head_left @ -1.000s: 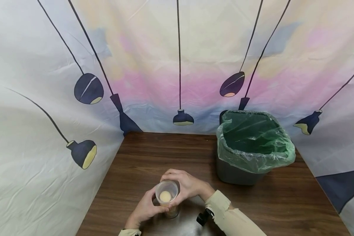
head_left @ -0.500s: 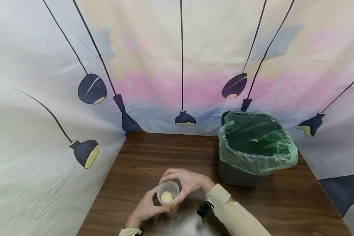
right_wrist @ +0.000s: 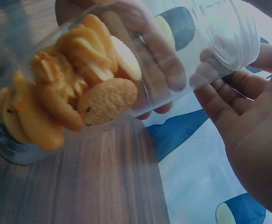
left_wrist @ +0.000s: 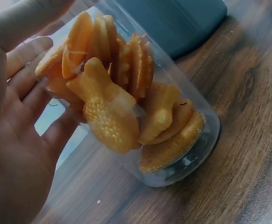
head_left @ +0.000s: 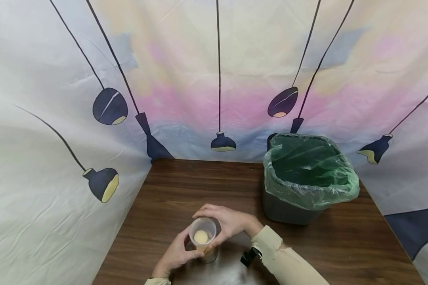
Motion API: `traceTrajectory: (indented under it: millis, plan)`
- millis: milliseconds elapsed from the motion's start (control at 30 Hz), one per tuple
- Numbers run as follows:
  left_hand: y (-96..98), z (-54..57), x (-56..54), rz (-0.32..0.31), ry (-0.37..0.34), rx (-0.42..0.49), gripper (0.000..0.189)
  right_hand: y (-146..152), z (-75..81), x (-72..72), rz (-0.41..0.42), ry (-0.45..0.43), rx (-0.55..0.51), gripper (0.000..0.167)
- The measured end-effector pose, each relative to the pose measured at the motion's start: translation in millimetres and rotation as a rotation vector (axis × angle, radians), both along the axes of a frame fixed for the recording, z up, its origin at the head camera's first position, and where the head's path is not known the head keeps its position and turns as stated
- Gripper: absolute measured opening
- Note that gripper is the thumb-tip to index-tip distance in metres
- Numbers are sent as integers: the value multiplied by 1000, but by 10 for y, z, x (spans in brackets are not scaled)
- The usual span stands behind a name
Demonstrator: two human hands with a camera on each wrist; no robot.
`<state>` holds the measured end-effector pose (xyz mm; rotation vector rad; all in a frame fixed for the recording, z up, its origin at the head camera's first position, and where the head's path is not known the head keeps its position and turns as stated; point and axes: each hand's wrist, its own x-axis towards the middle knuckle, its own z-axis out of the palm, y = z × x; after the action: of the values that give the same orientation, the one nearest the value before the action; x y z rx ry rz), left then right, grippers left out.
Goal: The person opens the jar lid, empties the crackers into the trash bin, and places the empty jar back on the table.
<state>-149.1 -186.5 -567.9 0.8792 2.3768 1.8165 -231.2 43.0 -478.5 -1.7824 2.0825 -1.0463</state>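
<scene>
Tabletop (head_left: 192,184) cut off; left hand (head_left: 176,250), right hand (head_left: 229,222) partly hide jar (left_wrist: 163,74).

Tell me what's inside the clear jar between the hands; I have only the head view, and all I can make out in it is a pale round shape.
Observer: Several golden cookies. The left wrist view shows them through the side, with a fish-shaped cookie in front.

Operator: How full is it?

Observer: Roughly half, by the right wrist view. The cookies sit toward the base, and the stretch of clear jar near the top holds none.

Operator: Which hand has the lower hold?

Observer: The left hand. In the right wrist view its fingers curl round the jar's far side, closer to the base than the right hand.
</scene>
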Motion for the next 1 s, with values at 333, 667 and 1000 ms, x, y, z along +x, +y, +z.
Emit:
traceTrajectory:
  millis: [333,667,1000]
  plan:
    - [16,-3,33,4,-26,28,77,57,-110,105,-62,18,-94,79]
    - [20,-24,26,-17,20,48,78,97,-197,236,-157,-6,-157,83]
    - [16,-23,34,-11,-1,52,79,96,-208,335,-282,-71,-224,83]
